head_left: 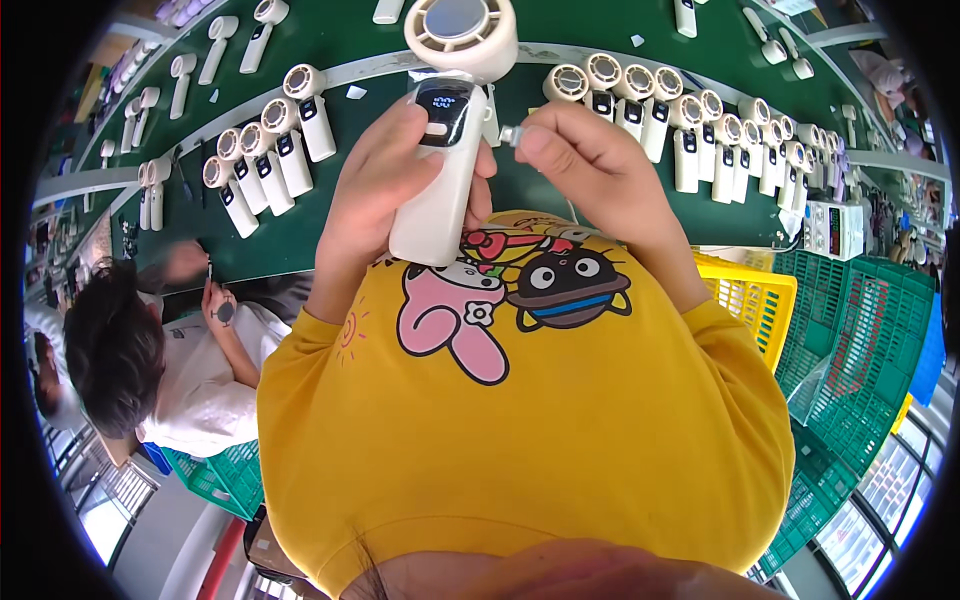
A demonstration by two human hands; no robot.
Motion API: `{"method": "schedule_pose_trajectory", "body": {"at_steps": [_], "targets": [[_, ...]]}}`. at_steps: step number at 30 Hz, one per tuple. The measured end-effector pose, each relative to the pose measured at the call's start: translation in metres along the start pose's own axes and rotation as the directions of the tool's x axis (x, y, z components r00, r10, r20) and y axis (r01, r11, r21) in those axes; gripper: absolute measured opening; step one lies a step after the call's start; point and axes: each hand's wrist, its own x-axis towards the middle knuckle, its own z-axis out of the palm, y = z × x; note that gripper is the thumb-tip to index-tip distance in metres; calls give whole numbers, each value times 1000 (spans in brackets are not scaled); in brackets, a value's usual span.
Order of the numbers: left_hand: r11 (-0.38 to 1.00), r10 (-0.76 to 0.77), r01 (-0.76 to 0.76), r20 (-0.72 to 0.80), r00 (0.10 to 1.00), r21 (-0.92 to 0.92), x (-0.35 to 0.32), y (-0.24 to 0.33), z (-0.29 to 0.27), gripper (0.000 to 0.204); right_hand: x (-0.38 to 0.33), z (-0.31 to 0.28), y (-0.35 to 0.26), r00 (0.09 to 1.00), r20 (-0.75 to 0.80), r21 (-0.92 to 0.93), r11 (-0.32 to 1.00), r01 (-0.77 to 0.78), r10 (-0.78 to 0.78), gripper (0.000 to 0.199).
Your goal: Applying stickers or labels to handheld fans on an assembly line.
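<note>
My left hand (385,175) grips the handle of a white hand-held fan (445,140), held upright over the green table, its round head at the top and a small dark lit display on the handle. My right hand (590,160) is beside it, fingers pinched on a small grey plug (512,134) with a thin white cable trailing down toward my yellow shirt. The plug sits just right of the fan's handle, not touching it as far as I can tell.
Rows of identical white fans lie on the green table (530,190), at left (270,150) and right (700,130). A co-worker (190,350) in white sits at my left. A yellow crate (760,300) and green crates (860,340) stand at right.
</note>
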Motion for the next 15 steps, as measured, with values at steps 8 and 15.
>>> {"method": "schedule_pose_trajectory", "body": {"at_steps": [8, 15], "targets": [[993, 58, -68, 106, 993, 94, -4, 6, 1, 51, 5, -7, -9, 974, 195, -51, 991, 127, -114, 13], [946, 179, -203, 117, 977, 254, 1, 9, 4, 58, 2, 1, -25, 986, 78, -276, 947, 166, -150, 12]]}}
